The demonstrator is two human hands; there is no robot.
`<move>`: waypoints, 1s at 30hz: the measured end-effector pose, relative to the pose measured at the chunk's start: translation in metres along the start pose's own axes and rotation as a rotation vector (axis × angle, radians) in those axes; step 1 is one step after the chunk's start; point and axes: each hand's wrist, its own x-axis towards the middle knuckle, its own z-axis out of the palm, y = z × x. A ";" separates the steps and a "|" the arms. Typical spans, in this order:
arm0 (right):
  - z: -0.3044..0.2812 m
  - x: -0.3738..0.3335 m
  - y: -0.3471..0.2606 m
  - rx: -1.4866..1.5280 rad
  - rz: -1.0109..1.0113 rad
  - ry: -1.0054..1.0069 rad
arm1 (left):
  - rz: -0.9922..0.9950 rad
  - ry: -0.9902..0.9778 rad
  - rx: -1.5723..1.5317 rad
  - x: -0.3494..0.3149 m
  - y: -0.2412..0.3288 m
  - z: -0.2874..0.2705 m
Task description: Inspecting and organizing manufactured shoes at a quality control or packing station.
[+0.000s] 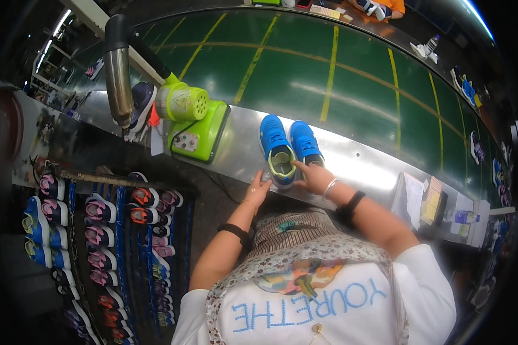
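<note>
A pair of blue sneakers stands side by side on the metal ledge, toes pointing away from me. The left sneaker (274,138) shows a pale lime lining in its opening; the right sneaker (304,138) is partly covered by my right hand (315,178). That hand's thumb lies at the left sneaker's collar, and a finger reaches its heel. My left hand (258,190) is beside the same heel, thumb and forefinger apart, with nothing visible between them.
Beyond the metal ledge (244,123) runs a green conveyor belt (299,69) with yellow lines. A lime-green hot-air machine (198,129) stands left. Racks of shoes (101,236) hang lower left. Papers (408,198) and a bottle (466,217) lie right. Another person (394,7) sits across.
</note>
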 end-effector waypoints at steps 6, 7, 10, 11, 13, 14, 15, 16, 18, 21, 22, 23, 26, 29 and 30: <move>0.026 0.018 -0.003 -0.060 0.023 0.088 | -0.093 0.037 -0.155 -0.038 -0.004 -0.020; 0.019 0.015 0.000 0.158 -0.005 0.121 | -0.120 0.068 -0.212 -0.044 -0.013 -0.028; 0.003 0.001 0.025 1.142 -0.055 0.083 | -0.196 0.129 -0.294 -0.056 -0.040 -0.046; 0.005 -0.003 0.028 1.495 -0.054 0.045 | -0.251 0.164 -0.320 -0.058 -0.048 -0.051; -0.002 -0.016 0.028 1.982 -0.079 -0.045 | -0.268 0.196 -0.357 -0.065 -0.061 -0.058; -0.003 -0.021 0.024 1.977 -0.079 -0.024 | -0.261 0.179 -0.354 -0.068 -0.068 -0.060; -0.005 -0.026 0.018 2.028 -0.113 0.009 | -0.278 0.184 -0.365 -0.069 -0.073 -0.061; -0.006 -0.027 0.013 2.079 -0.150 0.030 | -0.299 0.198 -0.380 -0.071 -0.077 -0.062; -0.016 -0.034 0.002 2.115 -0.140 0.042 | -0.300 0.182 -0.376 -0.076 -0.084 -0.061; -0.020 -0.035 0.004 2.248 -0.123 0.027 | -0.319 0.176 -0.378 -0.077 -0.089 -0.055; -0.024 -0.034 0.002 2.343 -0.118 0.001 | -0.332 0.184 -0.385 -0.076 -0.088 -0.051; -0.032 -0.042 0.003 2.136 -0.089 0.213 | -0.359 0.199 -0.365 -0.073 -0.086 -0.047; -0.024 -0.035 0.037 2.162 -0.144 0.154 | -0.233 0.148 -0.492 -0.054 -0.110 -0.034; -0.035 -0.031 0.065 2.167 -0.149 0.179 | -0.282 0.137 -0.459 -0.040 -0.085 -0.011; -0.041 -0.035 0.074 2.157 -0.129 0.242 | -0.277 0.124 -0.448 -0.036 -0.075 -0.001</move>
